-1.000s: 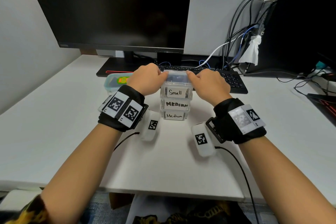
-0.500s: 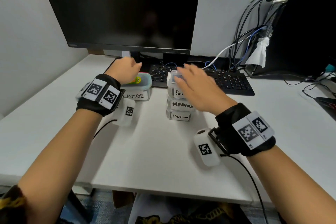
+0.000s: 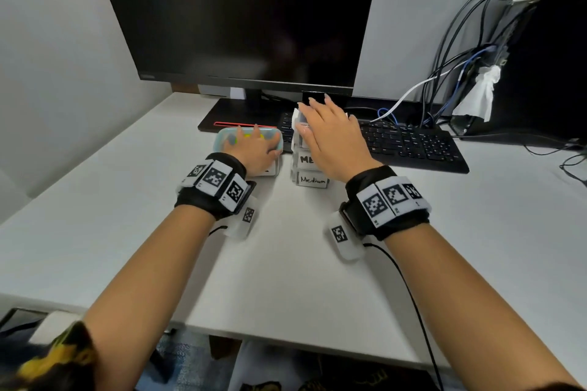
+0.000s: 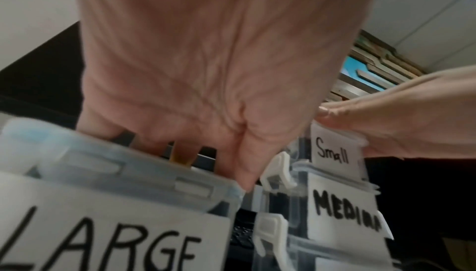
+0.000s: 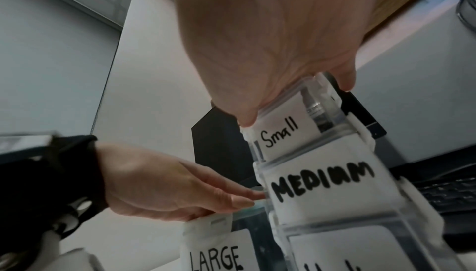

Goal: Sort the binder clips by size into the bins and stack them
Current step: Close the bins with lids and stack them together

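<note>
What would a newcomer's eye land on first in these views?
The stack of three clear bins at the desk's middle, labelled Small, MEDIUM and Medium from top down, with the right hand laid flat over the top one. Just left of it, the left hand rests on the teal-lidded LARGE bin, standing apart from the stack.

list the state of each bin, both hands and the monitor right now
Small bin: lid on, top of the stack, under the right hand
MEDIUM bin: closed, middle of the stack
Medium bin: bottom of the stack, on the desk
LARGE bin: lid on, standing left of the stack, not stacked
left hand: fingers spread on the LARGE bin's lid
right hand: flat on the Small bin
monitor: screen dark
</note>
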`<move>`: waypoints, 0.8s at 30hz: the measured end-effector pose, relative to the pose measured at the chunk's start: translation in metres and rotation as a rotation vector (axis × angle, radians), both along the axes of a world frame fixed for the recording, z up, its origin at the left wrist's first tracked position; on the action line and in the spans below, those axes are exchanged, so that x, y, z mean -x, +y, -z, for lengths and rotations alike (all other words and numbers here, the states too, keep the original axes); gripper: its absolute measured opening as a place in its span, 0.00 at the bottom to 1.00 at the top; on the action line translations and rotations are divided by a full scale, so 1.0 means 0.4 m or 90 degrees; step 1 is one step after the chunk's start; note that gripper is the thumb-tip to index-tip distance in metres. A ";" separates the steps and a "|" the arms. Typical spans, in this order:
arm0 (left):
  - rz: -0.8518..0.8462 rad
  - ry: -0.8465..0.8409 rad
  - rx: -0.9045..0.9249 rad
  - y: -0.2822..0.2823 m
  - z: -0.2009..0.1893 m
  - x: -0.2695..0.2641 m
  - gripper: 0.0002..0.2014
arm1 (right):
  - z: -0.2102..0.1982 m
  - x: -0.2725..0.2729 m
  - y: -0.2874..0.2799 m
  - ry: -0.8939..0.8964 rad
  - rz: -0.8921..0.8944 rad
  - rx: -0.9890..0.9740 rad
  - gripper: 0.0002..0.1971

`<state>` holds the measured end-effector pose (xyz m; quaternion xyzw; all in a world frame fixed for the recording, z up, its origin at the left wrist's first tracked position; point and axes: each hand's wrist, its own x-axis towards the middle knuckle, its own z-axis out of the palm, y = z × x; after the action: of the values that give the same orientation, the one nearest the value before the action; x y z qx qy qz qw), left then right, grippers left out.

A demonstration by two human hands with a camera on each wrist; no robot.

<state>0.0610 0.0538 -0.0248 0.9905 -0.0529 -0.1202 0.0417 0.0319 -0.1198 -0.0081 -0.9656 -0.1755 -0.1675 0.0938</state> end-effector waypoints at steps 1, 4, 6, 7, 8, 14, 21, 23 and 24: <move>0.004 -0.005 0.009 0.000 -0.001 0.003 0.26 | 0.002 -0.008 0.005 -0.005 -0.006 -0.003 0.24; 0.012 -0.004 0.025 0.004 -0.010 0.013 0.26 | 0.006 -0.025 0.014 -0.021 -0.021 0.006 0.24; 0.011 -0.003 0.029 0.001 -0.014 0.018 0.26 | 0.009 -0.030 0.012 -0.027 -0.026 0.002 0.24; 0.016 -0.004 0.030 0.002 -0.014 0.017 0.26 | 0.010 -0.032 0.012 -0.031 -0.029 -0.005 0.24; 0.021 -0.003 0.030 0.004 -0.014 0.016 0.26 | 0.011 -0.033 0.012 -0.034 -0.030 -0.011 0.24; 0.047 0.021 0.025 0.018 -0.014 0.006 0.26 | 0.023 -0.046 0.018 -0.043 -0.033 -0.029 0.24; 0.074 0.033 0.028 0.030 -0.015 0.022 0.28 | 0.020 -0.025 0.022 -0.022 -0.040 -0.068 0.24; 0.076 0.029 0.055 0.031 -0.015 0.010 0.28 | 0.009 -0.030 0.021 -0.034 -0.043 -0.072 0.25; 0.075 0.044 0.062 0.029 -0.020 0.009 0.27 | 0.009 -0.036 0.020 -0.036 -0.047 -0.081 0.28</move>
<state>0.0575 0.0653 -0.0167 0.9776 -0.1157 -0.1541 0.0847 0.0464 -0.1116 -0.0118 -0.9454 -0.2027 -0.2020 0.1564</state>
